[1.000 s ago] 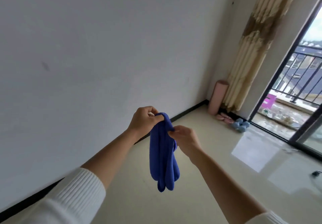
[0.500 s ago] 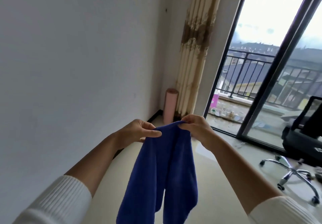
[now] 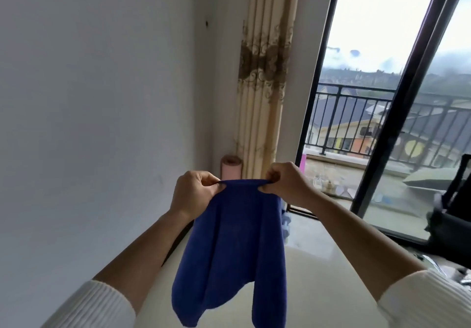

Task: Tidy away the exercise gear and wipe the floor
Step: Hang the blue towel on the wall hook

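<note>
Now the blue cloth (image 3: 229, 246) is spread wider than before, pinched at its top edge by the left hand (image 3: 193, 195) and right hand (image 3: 285, 183), so wiping seems near.

single head-worn view, close above the raised forearms, facing forward toward the room corner and balcony door (image 3: 356, 98).

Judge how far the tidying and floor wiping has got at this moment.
Looks done: the rolled mat stands in the corner by the curtain. In hand: left hand and right hand hold the blue cloth up by its top edge. Left: wiping the floor.
</note>
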Motion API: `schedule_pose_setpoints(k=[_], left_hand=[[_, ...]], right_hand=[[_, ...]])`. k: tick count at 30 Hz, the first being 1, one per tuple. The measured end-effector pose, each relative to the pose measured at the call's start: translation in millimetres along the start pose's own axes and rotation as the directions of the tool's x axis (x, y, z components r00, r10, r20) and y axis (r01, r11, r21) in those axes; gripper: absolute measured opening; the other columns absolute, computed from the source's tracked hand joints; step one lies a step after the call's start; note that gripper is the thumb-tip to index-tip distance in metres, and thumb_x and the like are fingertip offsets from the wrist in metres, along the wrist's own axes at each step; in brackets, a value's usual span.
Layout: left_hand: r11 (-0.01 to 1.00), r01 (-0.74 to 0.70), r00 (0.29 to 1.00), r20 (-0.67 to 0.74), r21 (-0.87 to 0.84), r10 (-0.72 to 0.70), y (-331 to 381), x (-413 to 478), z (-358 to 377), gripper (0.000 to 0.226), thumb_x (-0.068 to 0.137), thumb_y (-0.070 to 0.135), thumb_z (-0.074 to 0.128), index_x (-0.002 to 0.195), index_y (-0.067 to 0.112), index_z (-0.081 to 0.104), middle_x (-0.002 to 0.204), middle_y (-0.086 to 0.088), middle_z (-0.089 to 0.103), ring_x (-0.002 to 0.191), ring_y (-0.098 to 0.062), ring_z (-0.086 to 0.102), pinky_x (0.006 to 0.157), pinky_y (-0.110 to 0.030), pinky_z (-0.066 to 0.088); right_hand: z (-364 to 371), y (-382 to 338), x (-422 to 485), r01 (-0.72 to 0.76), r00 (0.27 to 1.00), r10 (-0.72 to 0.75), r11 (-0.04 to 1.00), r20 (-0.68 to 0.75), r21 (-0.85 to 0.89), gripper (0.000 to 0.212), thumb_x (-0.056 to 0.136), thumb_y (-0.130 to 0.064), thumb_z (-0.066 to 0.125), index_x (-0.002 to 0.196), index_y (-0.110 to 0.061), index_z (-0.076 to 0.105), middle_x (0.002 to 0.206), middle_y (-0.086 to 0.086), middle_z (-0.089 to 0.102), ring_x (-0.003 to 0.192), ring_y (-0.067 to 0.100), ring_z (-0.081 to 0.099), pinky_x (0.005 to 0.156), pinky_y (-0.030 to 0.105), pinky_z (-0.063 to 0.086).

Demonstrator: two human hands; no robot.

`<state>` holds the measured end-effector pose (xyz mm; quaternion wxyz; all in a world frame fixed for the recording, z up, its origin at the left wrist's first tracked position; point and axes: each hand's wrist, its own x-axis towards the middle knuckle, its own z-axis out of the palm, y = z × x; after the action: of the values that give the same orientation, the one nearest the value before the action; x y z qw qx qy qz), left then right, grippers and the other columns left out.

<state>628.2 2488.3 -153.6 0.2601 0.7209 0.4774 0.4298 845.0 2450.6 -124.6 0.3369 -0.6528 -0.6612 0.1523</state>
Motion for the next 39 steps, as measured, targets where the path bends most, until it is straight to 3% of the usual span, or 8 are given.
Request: schedule_pose_setpoints(k=[6, 12, 16, 22, 28, 31, 35, 39], left_hand=[[0.996, -0.073, 0.972, -0.221, 0.055, 0.083, -16.8, 164.5, 32.2, 0.009, 0.082, 0.031, 0.071, 0.082, 0.022, 0.073, 0.057, 0.019, 0.061, 0.054, -0.001, 0.059, 0.051, -0.007, 0.043], [0.987, -0.055, 0.966, -0.243, 0.154, 0.092, -53.9, 311.4, 50.7, 0.011, 0.083, 0.029, 0.069, 0.085, 0.019, 0.074, 0.061, 0.019, 0.061, 0.058, -0.001, 0.059, 0.054, -0.01, 0.041], [0.986, -0.092, 0.95, -0.285, 0.138, 0.129, -75.2, 417.4, 59.0, 0.009, 0.084, 0.026, 0.068, 0.079, 0.019, 0.07, 0.061, 0.019, 0.06, 0.059, 0.0, 0.057, 0.052, -0.007, 0.04], [0.979, -0.178, 0.959, -0.206, 0.094, 0.194, -113.5, 574.3, 58.7, 0.004, 0.087, 0.018, 0.061, 0.088, 0.022, 0.06, 0.079, 0.01, 0.065, 0.072, -0.004, 0.061, 0.057, -0.008, 0.041], [0.85, -0.325, 0.918, -0.076, 0.416, 0.388, -139.9, 713.2, 53.5, 0.02, 0.088, 0.002, 0.047, 0.082, 0.021, 0.046, 0.076, 0.005, 0.063, 0.066, -0.014, 0.059, 0.057, -0.029, 0.049], [0.771, -0.389, 0.9, 0.027, 0.505, 0.436, -152.9, 770.8, 53.5, 0.029, 0.086, -0.003, 0.044, 0.08, 0.022, 0.055, 0.074, 0.01, 0.059, 0.064, -0.009, 0.053, 0.06, -0.023, 0.042], [0.72, -0.417, 0.877, 0.038, 0.555, 0.478, -170.8, 848.2, 60.9, 0.038, 0.089, -0.004, 0.044, 0.101, 0.022, 0.069, 0.104, 0.009, 0.066, 0.094, -0.009, 0.059, 0.083, -0.029, 0.049], [0.672, -0.389, 0.853, -0.03, 0.63, 0.521, -174.1, 929.0, 70.0, 0.048, 0.086, -0.008, 0.044, 0.118, 0.021, 0.064, 0.111, 0.007, 0.061, 0.101, -0.012, 0.057, 0.085, -0.028, 0.048]], right_hand=[[-16.2, 30.9, 178.6, 0.115, 0.991, -0.119, 0.991, -0.059, -0.064, 0.017, 0.075, -0.016, 0.074, 0.07, -0.013, 0.058, 0.066, -0.004, 0.055, 0.061, 0.01, 0.048, 0.056, 0.022, 0.039], [-9.5, 60.0, 340.9, 0.136, 0.99, -0.141, 0.98, -0.021, -0.146, 0.009, 0.08, -0.021, 0.069, 0.075, -0.019, 0.062, 0.068, -0.006, 0.058, 0.069, 0.015, 0.055, 0.066, 0.033, 0.05], [-2.4, 67.1, 448.3, 0.162, 0.978, -0.172, 0.983, -0.116, -0.091, 0.007, 0.08, -0.02, 0.068, 0.078, -0.014, 0.064, 0.074, -0.001, 0.064, 0.074, 0.019, 0.059, 0.068, 0.034, 0.051], [9.1, 67.6, 613.6, 0.197, 0.961, -0.183, 0.979, -0.206, 0.051, 0.006, 0.077, -0.016, 0.072, 0.077, -0.013, 0.067, 0.07, -0.001, 0.064, 0.067, 0.014, 0.058, 0.06, 0.024, 0.046], [21.9, 69.8, 753.7, 0.247, 0.949, -0.248, 0.969, -0.196, -0.033, 0.007, 0.079, -0.016, 0.07, 0.075, -0.018, 0.065, 0.072, -0.002, 0.066, 0.07, 0.015, 0.06, 0.059, 0.026, 0.046], [22.8, 77.2, 815.1, 0.252, 0.948, -0.258, 0.966, -0.186, -0.056, 0.009, 0.08, -0.02, 0.07, 0.074, -0.021, 0.064, 0.074, -0.006, 0.064, 0.071, 0.015, 0.06, 0.058, 0.025, 0.045], [23.9, 84.3, 902.3, 0.279, 0.939, -0.28, 0.96, -0.199, -0.033, 0.009, 0.081, -0.021, 0.071, 0.073, -0.022, 0.065, 0.076, -0.005, 0.063, 0.072, 0.015, 0.059, 0.058, 0.027, 0.045], [15.8, 87.7, 993.3, 0.328, 0.927, -0.301, 0.94, -0.223, 0.094, 0.007, 0.081, -0.02, 0.072, 0.079, -0.016, 0.067, 0.077, -0.003, 0.065, 0.072, 0.014, 0.06, 0.059, 0.022, 0.044]])
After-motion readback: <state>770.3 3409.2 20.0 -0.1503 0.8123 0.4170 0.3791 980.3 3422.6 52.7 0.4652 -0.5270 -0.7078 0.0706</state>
